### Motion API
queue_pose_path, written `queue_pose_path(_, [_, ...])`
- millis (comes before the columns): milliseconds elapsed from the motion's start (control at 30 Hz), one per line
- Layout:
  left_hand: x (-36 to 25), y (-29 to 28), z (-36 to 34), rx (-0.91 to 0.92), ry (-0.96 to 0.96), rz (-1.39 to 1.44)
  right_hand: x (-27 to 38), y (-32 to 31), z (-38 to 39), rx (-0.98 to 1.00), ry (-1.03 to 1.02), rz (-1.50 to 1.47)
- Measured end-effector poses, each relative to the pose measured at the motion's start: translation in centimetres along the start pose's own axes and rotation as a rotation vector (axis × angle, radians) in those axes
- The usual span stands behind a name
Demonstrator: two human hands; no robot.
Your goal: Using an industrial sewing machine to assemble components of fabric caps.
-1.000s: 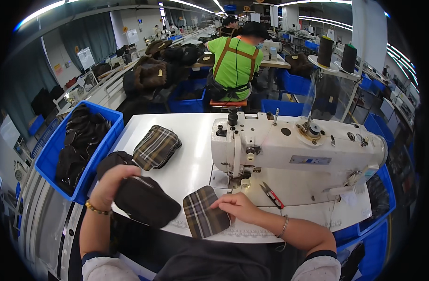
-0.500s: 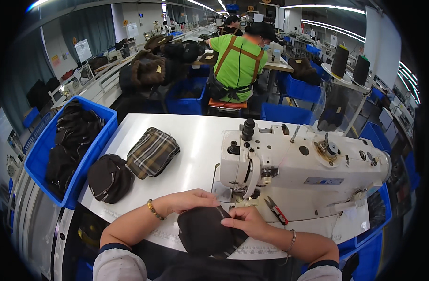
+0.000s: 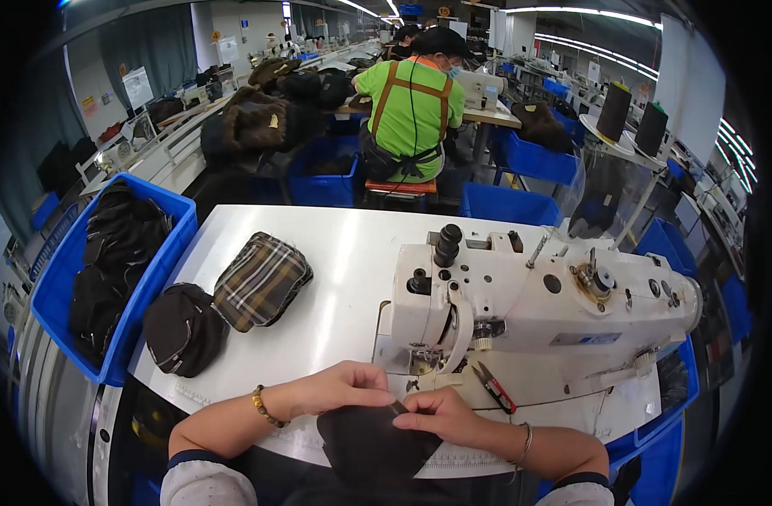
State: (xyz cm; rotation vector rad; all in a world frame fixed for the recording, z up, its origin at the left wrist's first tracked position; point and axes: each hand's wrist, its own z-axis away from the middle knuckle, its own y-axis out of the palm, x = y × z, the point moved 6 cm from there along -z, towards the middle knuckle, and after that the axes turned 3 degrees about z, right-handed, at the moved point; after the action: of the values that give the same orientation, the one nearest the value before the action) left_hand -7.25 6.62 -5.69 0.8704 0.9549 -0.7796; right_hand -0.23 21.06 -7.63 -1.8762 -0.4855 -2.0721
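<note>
At the table's front edge, a dark brown fabric piece [image 3: 369, 447] hangs between my hands. My left hand [image 3: 361, 386] is closed on its top edge, and my right hand [image 3: 432, 419] pinches the upper right edge. Just beyond them stands a white sewing machine [image 3: 555, 320], with red-handled thread snips [image 3: 496, 388] lying beside my right hand. A stack of plaid fabric pieces [image 3: 259, 278] and a round dark fabric bundle [image 3: 183, 329] lie on the white table [image 3: 335, 253] at the left.
A blue bin [image 3: 162, 192] of dark fabric sits left of the table. A co-worker [image 3: 411, 118] in green sits ahead, with more blue bins [image 3: 508, 202] around. A thread stand [image 3: 614, 135] with two dark cones rises behind the machine.
A second ago my left hand held the dark piece apart at the left. It has moved right to my right hand, which now grips it too; both have shifted slightly down since.
</note>
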Motion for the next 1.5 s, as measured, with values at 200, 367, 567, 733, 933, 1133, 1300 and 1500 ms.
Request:
queue_pose_path(200, [0.8, -0.3, -0.1, 0.038, -0.078, 0.359, -0.6, -0.5, 0.2, 0.054, 0.097, -0.107])
queue_pose_path(367, [1.9, 1.1, -0.6, 0.152, 0.007, 0.174, -0.6, -0.1, 0.0, 0.084, 0.062, -0.19])
queue_pose_path(567, [2.0, 2.5, -0.4, 0.026, -0.045, 0.213, -0.7, 0.0, -0.1, 0.099, 0.086, -0.183])
queue_pose_path(733, [0.9, 2.3, 0.0, -0.091, 0.111, -0.134, -0.5, 0.2, -0.1, 0.131, 0.089, -0.095])
queue_pose_path(933, [0.9, 2.2, 0.0, -0.104, 0.148, -0.186, -0.8, 0.6, 0.2, 0.074, 0.115, -0.26])
queue_pose_path(1133, [1.7, 2.0, -0.2, -0.119, 0.08, -0.098, -0.4, 0.4, -0.1, 0.044, 0.114, -0.305])
queue_pose_path(1300, [1.6, 2.8, 0.3, -0.137, 0.132, -0.247, -0.9, 0.6, -0.1, 0.182, 0.113, -0.234])
queue_pose_path(1500, [0.7, 2.8, 0.4, -0.109, 0.211, -0.272, -0.5, 0.8, -0.2, 0.237, 0.125, -0.145])
